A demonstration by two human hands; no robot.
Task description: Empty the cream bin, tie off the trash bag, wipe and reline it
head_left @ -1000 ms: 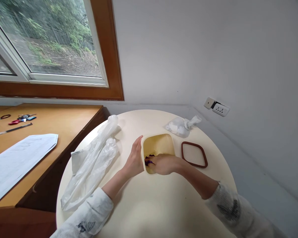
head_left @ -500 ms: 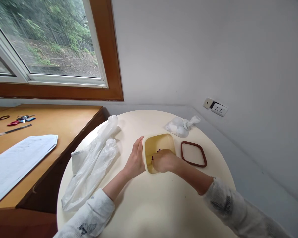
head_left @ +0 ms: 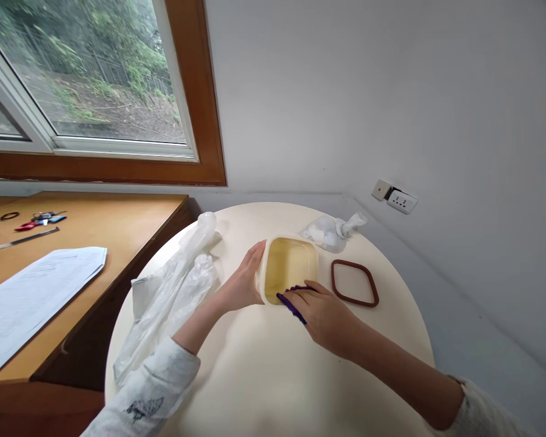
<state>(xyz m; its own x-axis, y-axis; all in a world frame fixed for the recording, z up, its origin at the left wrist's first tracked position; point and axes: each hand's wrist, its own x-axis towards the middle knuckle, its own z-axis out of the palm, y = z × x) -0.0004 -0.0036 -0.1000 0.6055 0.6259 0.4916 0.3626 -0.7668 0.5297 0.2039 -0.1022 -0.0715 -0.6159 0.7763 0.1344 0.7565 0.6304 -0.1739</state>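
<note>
A pale yellow, square plastic container is held tilted over the round table, its open mouth facing me. My left hand grips it by its left side, fingers wrapped round the wall. My right hand is closed on a dark purple cloth, which shows between the fingers and below them. The cloth lies against the container's near right rim. Part of it is hidden under my right hand. To the right, a brown square ring, like a lid's frame or seal, lies flat on the table.
On the round white table, a crumpled clear plastic bag lies at the left. A knotted clear bag with white contents sits at the back right. A wooden desk with papers, a pen and keys adjoins at left.
My right hand has come out of the container's inside to its near right rim, with more of the purple cloth now showing. The container is raised and tilted more towards me.
</note>
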